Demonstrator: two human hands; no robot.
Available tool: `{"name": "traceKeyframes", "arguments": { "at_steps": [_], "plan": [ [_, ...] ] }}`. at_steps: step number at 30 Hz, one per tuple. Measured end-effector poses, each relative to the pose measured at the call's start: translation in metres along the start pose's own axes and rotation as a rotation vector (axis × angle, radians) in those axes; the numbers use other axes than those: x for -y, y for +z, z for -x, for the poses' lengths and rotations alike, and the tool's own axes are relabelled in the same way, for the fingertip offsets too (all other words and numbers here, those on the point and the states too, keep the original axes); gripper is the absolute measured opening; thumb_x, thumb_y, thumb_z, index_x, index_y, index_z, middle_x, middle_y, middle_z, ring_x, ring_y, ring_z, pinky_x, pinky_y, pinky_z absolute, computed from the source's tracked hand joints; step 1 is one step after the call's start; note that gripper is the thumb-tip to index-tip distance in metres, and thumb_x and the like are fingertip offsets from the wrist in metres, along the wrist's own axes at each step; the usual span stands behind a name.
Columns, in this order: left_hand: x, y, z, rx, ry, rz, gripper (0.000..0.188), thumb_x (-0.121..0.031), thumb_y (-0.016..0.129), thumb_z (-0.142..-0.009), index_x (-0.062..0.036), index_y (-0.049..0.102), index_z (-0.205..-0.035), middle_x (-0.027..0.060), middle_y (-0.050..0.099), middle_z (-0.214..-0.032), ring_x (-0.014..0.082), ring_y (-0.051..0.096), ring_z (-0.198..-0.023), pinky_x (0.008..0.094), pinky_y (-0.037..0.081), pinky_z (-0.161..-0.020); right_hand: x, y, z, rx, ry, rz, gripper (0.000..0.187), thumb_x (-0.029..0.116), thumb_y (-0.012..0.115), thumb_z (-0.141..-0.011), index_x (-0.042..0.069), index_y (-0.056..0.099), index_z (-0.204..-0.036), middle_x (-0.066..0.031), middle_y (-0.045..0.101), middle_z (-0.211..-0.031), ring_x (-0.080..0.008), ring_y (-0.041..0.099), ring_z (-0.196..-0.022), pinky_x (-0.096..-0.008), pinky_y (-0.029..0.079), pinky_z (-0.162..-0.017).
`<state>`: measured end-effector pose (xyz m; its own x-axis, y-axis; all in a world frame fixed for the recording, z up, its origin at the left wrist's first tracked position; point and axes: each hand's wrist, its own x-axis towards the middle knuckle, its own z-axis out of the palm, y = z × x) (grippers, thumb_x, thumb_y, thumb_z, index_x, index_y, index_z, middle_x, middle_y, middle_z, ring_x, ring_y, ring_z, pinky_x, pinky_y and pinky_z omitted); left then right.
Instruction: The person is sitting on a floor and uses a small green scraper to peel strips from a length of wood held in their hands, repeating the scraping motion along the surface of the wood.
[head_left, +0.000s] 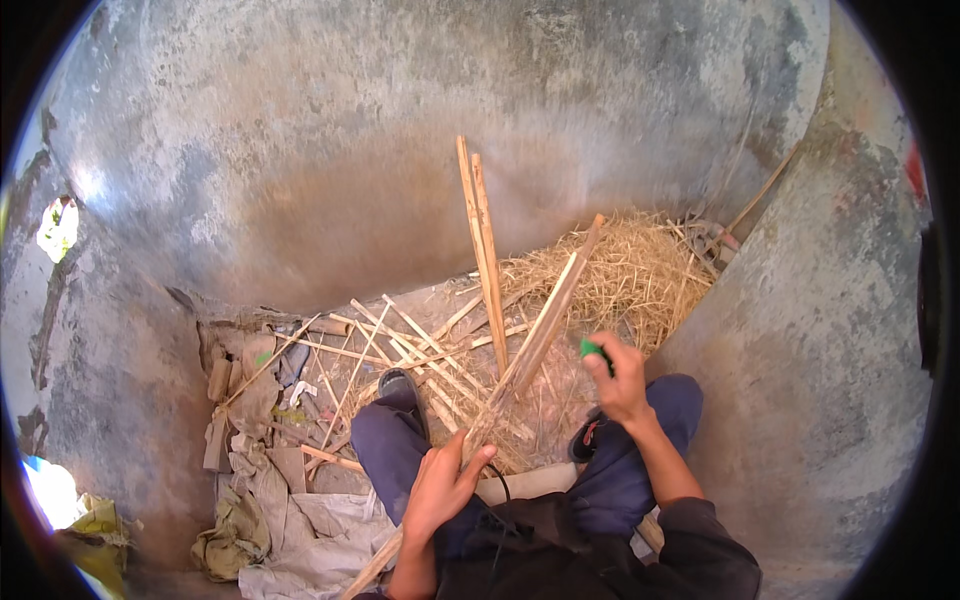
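Observation:
My left hand (445,482) is closed round a long, pale strip of split wood (532,350). The strip slants from beside my left arm up and away to the right, and a split or ridge shows along its far part. On the right of the strip, apart from it, my right hand (622,378) is closed on a small green object (592,348) with a dark part beside it. Most of that object is hidden by the fingers, so its kind cannot be made out. My knees are bent on either side of the strip.
Two wooden strips (482,230) lean against the far grey wall (330,150). A straw heap (640,275) lies at the far right. Several thin sticks (420,350) cross on the floor. Crumpled sacking (300,530) lies at left; another wall (820,390) bounds the right side.

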<state>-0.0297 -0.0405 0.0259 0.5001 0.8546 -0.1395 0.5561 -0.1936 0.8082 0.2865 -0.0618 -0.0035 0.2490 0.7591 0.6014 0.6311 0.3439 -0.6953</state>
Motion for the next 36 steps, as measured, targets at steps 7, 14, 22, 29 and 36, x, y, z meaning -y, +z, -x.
{"name": "traceKeyframes", "arguments": {
  "at_steps": [7,14,22,29,36],
  "plan": [
    [-0.019,0.009,-0.006,0.026,0.022,0.114,0.066,-0.047,0.071,-0.109,0.0159,0.064,-0.129,0.0289,0.061,-0.069,0.0402,0.069,-0.065,0.0503,0.050,-0.067,0.035,0.030,0.024,0.261,-0.240,0.094,0.033,0.041,0.080,-0.100,0.008,0.076,-0.105,-0.0087,0.074,-0.085,-0.0306,0.074,-0.068,-0.0407,0.057,-0.061],
    [-0.009,0.020,-0.006,-0.021,0.094,0.133,0.069,-0.047,0.071,-0.109,0.0187,0.062,-0.129,0.0289,0.059,-0.068,0.0395,0.067,-0.063,0.0506,0.048,-0.064,0.045,0.028,0.020,0.223,-0.178,0.025,0.029,0.036,0.084,-0.097,0.008,0.077,-0.102,-0.0077,0.071,-0.082,-0.0296,0.073,-0.068,-0.0395,0.055,-0.059],
    [-0.022,0.027,-0.003,-0.071,0.140,0.166,0.047,-0.038,0.066,-0.114,0.0082,0.061,-0.109,0.0288,0.056,-0.066,0.0515,0.060,-0.063,0.0555,0.041,-0.060,0.047,0.020,0.016,0.228,-0.230,0.093,0.030,0.036,0.085,-0.096,0.008,0.078,-0.103,-0.0073,0.072,-0.082,-0.0285,0.074,-0.067,-0.0393,0.055,-0.058],
    [-0.023,0.033,0.000,-0.147,0.116,0.049,0.042,-0.034,0.063,-0.115,0.0053,0.060,-0.102,0.0290,0.059,-0.066,0.0537,0.062,-0.065,0.0569,0.043,-0.059,0.047,0.017,0.005,0.210,-0.313,0.158,0.030,0.038,0.085,-0.095,0.009,0.079,-0.101,-0.0049,0.073,-0.079,-0.0268,0.073,-0.063,-0.0379,0.055,-0.056],
    [-0.026,0.027,0.006,-0.137,0.103,-0.046,0.040,-0.034,0.064,-0.114,0.0036,0.057,-0.100,0.0309,0.060,-0.067,0.0554,0.063,-0.068,0.0595,0.044,-0.061,0.018,0.003,-0.022,-0.013,-0.325,0.261,0.037,0.042,0.076,-0.105,0.006,0.080,-0.101,-0.0089,0.075,-0.077,-0.0203,0.072,-0.060,-0.0357,0.053,-0.054]
  ]
}}
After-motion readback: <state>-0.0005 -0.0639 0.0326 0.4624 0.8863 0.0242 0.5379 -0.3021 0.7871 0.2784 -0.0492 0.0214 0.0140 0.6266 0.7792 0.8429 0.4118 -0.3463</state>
